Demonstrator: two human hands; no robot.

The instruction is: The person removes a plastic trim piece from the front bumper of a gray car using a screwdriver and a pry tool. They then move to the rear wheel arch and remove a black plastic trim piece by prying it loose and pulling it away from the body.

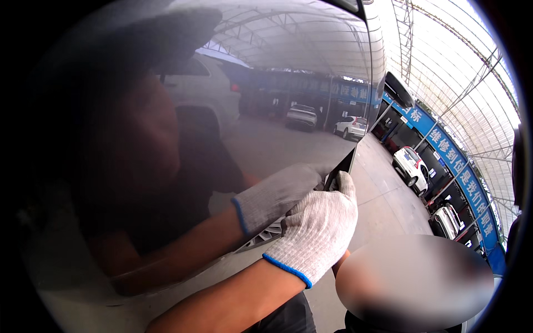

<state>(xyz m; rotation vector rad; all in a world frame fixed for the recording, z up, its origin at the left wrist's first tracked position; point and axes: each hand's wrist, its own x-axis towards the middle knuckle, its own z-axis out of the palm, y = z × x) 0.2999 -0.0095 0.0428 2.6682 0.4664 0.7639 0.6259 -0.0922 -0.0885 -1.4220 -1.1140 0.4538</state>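
My left hand [319, 227], in a white knit glove with a blue cuff, reaches up from the lower left to the edge of a dark, glossy car panel [288, 150]. Its fingers are curled and closed, with the thumb uppermost, around a dark, flat, pointed strip [343, 164] at the panel's edge. Part of the strip is hidden by the glove, so I cannot tell how it is joined to the panel. The shiny surface mirrors the glove and forearm. My right hand does not show.
A blurred oval [416, 283] covers what seems to be another person at lower right. A car mirror [400, 90] juts out beyond the panel. Parked white cars [411, 166] stand along a blue-bannered row [461, 161] under an arched, translucent roof. Concrete floor [383, 194] lies between.
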